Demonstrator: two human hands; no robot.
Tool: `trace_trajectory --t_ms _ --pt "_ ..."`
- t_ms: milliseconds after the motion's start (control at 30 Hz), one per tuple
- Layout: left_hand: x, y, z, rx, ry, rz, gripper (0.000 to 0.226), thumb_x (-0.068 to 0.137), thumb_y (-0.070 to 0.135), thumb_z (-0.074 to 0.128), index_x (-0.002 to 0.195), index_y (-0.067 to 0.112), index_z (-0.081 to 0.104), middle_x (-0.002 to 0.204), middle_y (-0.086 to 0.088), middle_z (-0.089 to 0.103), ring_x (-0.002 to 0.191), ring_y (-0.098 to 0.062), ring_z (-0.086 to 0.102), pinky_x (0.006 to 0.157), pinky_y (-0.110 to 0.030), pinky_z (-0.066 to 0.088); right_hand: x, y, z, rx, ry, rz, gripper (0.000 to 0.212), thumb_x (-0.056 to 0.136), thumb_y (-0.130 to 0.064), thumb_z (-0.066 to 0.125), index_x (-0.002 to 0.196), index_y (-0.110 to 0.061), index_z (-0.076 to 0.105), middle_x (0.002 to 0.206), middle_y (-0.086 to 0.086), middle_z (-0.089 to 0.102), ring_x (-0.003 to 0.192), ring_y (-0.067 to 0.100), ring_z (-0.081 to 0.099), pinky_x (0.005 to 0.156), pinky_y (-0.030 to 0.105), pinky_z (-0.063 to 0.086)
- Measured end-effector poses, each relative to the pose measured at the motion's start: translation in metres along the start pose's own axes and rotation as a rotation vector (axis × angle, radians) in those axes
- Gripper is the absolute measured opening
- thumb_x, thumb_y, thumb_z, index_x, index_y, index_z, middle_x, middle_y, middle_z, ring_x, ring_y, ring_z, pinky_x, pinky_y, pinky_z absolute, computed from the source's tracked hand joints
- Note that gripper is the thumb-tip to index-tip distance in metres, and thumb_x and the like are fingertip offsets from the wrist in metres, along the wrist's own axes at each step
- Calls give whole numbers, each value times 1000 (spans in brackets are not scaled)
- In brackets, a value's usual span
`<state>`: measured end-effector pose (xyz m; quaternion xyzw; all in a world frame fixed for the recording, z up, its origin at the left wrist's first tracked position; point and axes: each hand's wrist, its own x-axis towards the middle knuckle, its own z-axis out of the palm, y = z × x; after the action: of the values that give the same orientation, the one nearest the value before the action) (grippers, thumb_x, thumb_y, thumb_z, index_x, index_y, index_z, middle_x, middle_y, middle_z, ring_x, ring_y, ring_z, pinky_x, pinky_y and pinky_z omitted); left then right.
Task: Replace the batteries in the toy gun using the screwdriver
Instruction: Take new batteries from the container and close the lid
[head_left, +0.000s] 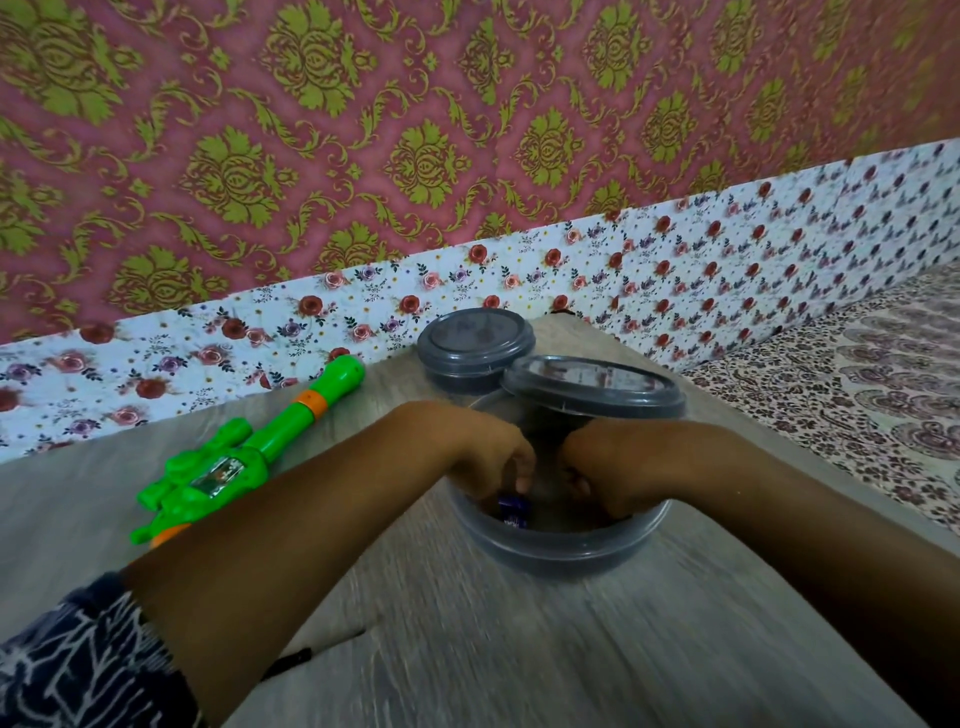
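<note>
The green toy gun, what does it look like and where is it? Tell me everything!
The toy gun looks like bright green plastic, with an orange ring around its long barrel and an orange bit near the handle end. A shiny sticker sits on its side. It lies flat on the grey wooden table, slanting, barrel toward the flowery wall. The left forearm covers its near end. Neither of the hands holds it.

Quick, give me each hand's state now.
Left hand: fingers curled inside the tub, at a blue battery; grip unclear.
Right hand: in the tub, fingers hidden.
</note>
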<state>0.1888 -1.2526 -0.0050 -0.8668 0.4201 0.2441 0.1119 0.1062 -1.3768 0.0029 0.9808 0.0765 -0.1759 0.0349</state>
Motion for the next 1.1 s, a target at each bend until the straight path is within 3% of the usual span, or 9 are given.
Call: trace_trajectory --t_ms 133,333,400,533,700,867,967,1100 --pt "7 4 4 99 56 6 42 75 11 73 113 19 55 101 -2 56 87 -17 50 85 -36 48 2 -4 3 14 19 19 27 93 -15 50 118 -8 58 115 11 62 104 25 59 82 30 43" --pt "6 3 6 20 142 7 33 73 20 78 98 18 58 87 5 52 81 -13 50 70 -28 40 0 -2 0 -31 -70 39 26 91 -17 54 116 -13 58 115 7 61 95 19 56 78 26 40" --pt "7 3 7 -12 146 -4 31 71 21 79 91 20 55 88 4 54 82 -14 52 69 -28 40 0 -3 -2 -69 -122 37 27 91 -17 54 117 -13 57 115 7 60 88 17 51 76 27 39" --pt "6 3 6 -42 160 -26 34 69 23 80 95 18 58 91 2 56 84 -16 53 72 -29 43 0 -9 -6 -120 -220 33 27 90 -12 54 117 -10 57 100 9 59 82 16 49 74 25 39" --pt "5 1 10 -81 211 -37 41 67 24 82 101 16 60 91 3 56 84 -16 54 74 -30 45 6 -5 -7 -32 -49 -13 25 85 -19 63 108 -12 61 103 7 64 85 17 57 75 28 44" --pt "4 1 9 -82 226 -49 44 69 24 81 106 12 62 103 -4 64 86 -17 56 77 -31 47 7 -3 -3 -45 -100 4 29 82 -14 64 111 -14 61 108 6 65 91 19 59 74 28 45" --pt "4 2 10 -69 237 -56 44 68 25 81 105 11 63 101 -4 65 88 -19 58 79 -33 49 11 -4 4 -22 4 -13 26 83 -14 63 109 -14 61 108 7 65 96 20 60 80 29 46" --pt "6 5 12 -42 257 -82 43 72 26 78 109 8 64 107 -9 65 96 -23 61 80 -33 48 11 -4 6 28 6 -11 26 82 -16 65 108 -16 62 105 5 65 86 17 57 76 27 44"
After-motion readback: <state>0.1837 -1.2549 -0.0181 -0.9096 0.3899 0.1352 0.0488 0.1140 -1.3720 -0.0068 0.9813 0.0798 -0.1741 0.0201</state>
